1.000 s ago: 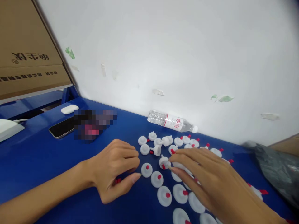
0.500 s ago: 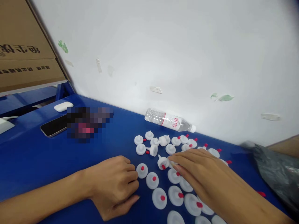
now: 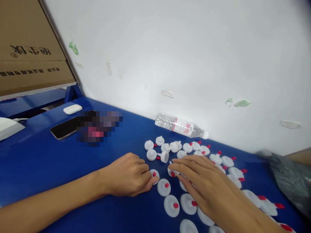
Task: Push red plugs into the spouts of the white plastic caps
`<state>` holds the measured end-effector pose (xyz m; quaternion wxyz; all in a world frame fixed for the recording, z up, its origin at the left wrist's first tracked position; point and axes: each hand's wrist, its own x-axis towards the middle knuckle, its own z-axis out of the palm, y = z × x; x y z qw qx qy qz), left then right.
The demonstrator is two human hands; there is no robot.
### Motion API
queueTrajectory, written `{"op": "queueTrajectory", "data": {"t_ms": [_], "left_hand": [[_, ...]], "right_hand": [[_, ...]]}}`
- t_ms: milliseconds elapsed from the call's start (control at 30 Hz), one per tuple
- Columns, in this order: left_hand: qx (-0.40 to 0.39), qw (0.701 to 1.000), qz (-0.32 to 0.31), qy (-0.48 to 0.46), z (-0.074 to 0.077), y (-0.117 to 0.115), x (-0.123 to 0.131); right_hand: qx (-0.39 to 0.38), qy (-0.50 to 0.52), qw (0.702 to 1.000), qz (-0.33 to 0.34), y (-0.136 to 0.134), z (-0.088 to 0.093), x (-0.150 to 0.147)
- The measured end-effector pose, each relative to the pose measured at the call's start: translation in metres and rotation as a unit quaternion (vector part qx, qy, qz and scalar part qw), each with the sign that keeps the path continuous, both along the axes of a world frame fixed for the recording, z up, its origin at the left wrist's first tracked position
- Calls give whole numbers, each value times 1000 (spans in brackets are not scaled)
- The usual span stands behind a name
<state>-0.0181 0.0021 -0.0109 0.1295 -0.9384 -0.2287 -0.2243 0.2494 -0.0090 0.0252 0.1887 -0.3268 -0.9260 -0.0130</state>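
Note:
Several white round plastic caps with red tips [image 3: 171,205] lie in rows on the blue table [image 3: 36,161]. My left hand [image 3: 128,176] rests on the table with its fingers curled, thumb and fingertips pinched on one white cap [image 3: 155,174] at the near end of the row. My right hand [image 3: 206,184] lies over the caps with its fingers stretched out, and its fingertips touch a tipped-over white cap [image 3: 171,171]. More caps [image 3: 160,149] are scattered behind, some on their sides.
A clear water bottle [image 3: 181,126] lies on its side by the white wall. A phone [image 3: 64,128] and a white earbud case [image 3: 72,109] sit at the left, below a cardboard box [image 3: 29,55]. A dark plastic bag [image 3: 289,181] is at the right edge.
My left hand has turned palm down and slid right onto the first cap of the row. My right hand's fingers have moved slightly left onto the tipped-over cap.

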Motion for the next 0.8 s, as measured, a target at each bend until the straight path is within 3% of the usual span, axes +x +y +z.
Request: {"op": "queueTrajectory", "data": {"t_ms": [800], "left_hand": [[-8, 1000, 5, -9, -1, -2, 1]], "right_hand": [[36, 13, 999, -3, 0, -5, -4]]}}
